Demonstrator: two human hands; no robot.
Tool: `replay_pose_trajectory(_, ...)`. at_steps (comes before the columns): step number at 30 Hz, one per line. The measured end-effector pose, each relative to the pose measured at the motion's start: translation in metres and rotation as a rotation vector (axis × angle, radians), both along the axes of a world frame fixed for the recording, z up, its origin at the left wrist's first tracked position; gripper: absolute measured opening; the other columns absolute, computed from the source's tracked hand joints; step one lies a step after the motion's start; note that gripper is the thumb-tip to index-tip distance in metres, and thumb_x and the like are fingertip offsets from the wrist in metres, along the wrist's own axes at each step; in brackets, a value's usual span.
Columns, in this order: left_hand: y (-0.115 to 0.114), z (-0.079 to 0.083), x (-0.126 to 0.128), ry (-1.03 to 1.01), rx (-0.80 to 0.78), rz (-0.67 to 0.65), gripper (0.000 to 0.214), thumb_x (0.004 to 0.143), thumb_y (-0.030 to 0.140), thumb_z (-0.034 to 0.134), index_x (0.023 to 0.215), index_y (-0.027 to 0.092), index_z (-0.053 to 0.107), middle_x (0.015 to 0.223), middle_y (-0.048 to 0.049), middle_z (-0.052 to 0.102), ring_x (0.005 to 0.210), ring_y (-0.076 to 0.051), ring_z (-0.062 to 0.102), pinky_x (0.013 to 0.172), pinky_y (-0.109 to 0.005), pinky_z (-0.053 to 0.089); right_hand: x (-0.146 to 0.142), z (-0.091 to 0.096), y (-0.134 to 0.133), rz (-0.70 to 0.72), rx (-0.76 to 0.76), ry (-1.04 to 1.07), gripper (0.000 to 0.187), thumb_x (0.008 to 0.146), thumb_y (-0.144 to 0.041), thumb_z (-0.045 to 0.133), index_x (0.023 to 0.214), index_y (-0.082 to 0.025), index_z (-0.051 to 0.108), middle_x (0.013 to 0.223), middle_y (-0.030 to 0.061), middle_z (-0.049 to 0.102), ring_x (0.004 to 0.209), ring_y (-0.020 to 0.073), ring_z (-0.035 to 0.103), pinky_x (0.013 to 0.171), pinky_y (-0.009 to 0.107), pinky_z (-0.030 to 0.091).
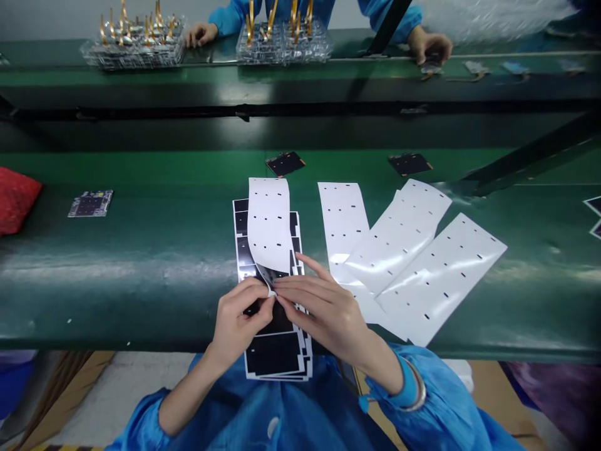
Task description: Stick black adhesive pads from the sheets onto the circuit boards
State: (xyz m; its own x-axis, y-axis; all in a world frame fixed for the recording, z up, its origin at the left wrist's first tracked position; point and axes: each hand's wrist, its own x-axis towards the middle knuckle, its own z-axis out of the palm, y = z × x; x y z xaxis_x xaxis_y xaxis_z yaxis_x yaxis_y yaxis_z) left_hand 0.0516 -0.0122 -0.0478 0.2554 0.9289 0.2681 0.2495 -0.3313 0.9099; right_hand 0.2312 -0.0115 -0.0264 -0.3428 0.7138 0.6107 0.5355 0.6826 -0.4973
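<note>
In the head view, the person's left hand (240, 316) is pinching the lower end of a white sheet (269, 227), which is lying curled over a stack of black-panelled sheets (273, 354) on the green bench (141, 275); the right hand (331, 308) is touching there, its grip impossible to tell.

So a long black rail (197, 113) is running all the way across. Beyond it, stacks of clear plastic trays (136, 57) are sitting with thin orange strips (123, 20) poking up, and crumpled clear film (493, 22) is lying past its right half. A lumpy red bundle (17, 202) is slouching nearer than its left end.
</note>
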Motion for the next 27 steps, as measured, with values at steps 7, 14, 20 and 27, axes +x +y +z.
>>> replay_pose_trajectory(7, -0.002, 0.000, 0.008, -0.051, -0.080, 0.053, 0.017, 0.085, 0.013, 0.059, 0.069, 0.018, 0.060, 0.067, 0.0017, 0.053, 0.059, -0.010, 0.050, 0.054, -0.022, 0.039, -0.008, -0.002, -0.001, -0.073, 0.028, -0.073, 0.016, 0.088, -0.005, 0.057, 0.084, -0.019, 0.062, 0.077, 0.0024, 0.074, 0.074, 0.0145, 0.071, 0.102, 0.047, 0.059)
replay_pose_trajectory(14, -0.024, -0.008, -0.025, -0.018, -0.209, 0.137, 0.025, 0.092, 0.023, 0.057, 0.068, 0.019, 0.059, 0.067, 0.0008, 0.052, 0.061, -0.012, 0.051, 0.055, -0.023, 0.041, 0.042, 0.003, 0.021, -0.208, -0.546, 0.379, 0.006, 0.083, -0.019, 0.066, 0.078, -0.021, 0.068, 0.075, 0.0001, 0.074, 0.070, 0.0143, 0.072, 0.065, 0.026, 0.062)
replay_pose_trajectory(20, -0.048, -0.022, -0.038, 0.625, 0.064, 0.367, 0.030, 0.086, 0.039, 0.068, 0.107, 0.018, 0.065, 0.105, -0.0109, 0.052, 0.098, -0.028, 0.056, 0.078, -0.043, 0.056, 0.052, 0.005, 0.015, -0.472, -0.486, 0.587, 0.004, 0.086, -0.026, 0.070, 0.083, -0.024, 0.073, 0.080, -0.0007, 0.075, 0.073, 0.0139, 0.072, 0.070, 0.028, 0.063)
replay_pose_trajectory(27, -0.011, 0.001, -0.023, 0.370, 0.018, 0.006, 0.048, 0.095, 0.027, 0.058, 0.142, 0.031, 0.048, 0.129, -0.0108, 0.048, 0.122, -0.027, 0.049, 0.102, -0.045, 0.053, -0.008, 0.006, 0.008, 0.122, -0.370, 0.412, 0.022, 0.091, -0.019, 0.066, 0.111, -0.025, 0.072, 0.115, 0.0062, 0.076, 0.116, 0.0208, 0.068, 0.097, 0.043, 0.061)
